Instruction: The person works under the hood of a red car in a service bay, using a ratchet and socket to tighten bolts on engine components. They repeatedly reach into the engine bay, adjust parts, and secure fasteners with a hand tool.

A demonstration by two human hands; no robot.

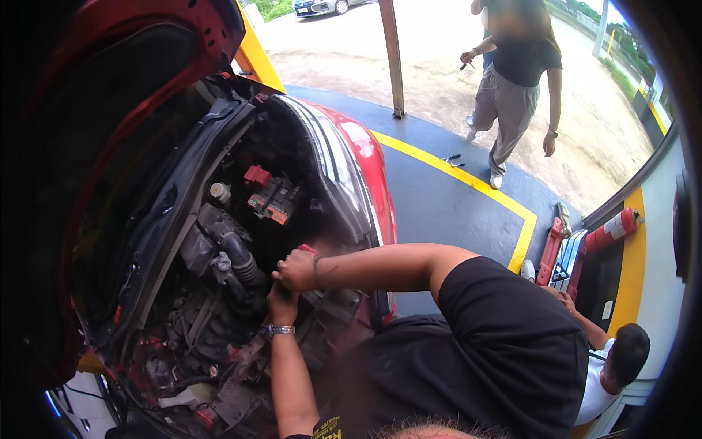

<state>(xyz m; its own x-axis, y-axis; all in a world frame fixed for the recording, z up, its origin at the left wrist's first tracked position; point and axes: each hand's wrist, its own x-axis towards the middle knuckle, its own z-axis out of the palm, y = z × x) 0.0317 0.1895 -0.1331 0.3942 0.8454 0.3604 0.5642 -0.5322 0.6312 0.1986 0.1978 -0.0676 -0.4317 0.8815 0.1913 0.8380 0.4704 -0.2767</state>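
Both my hands meet over the open engine bay of a red car [358,139], close to the front edge. My right hand [296,271] is closed in a fist. A small red piece [308,249] shows just beyond its knuckles; I cannot tell whether the fist holds it. Directly below, touching it, my left hand [283,304] has its fingers curled around something dark and mostly hidden. A metal watch [280,330] is on that wrist. Beside the hands runs a black ribbed air hose [241,260]. Farther off sit the battery [274,201] and its red terminal cover [257,175].
The raised hood [131,80] stands at the left. On the floor lie hand tools [453,160] near a yellow line [439,168]. One person [515,80] stands outside, another partly behind. At the right are a fire extinguisher [613,228] and a crouching or seated person [607,366].
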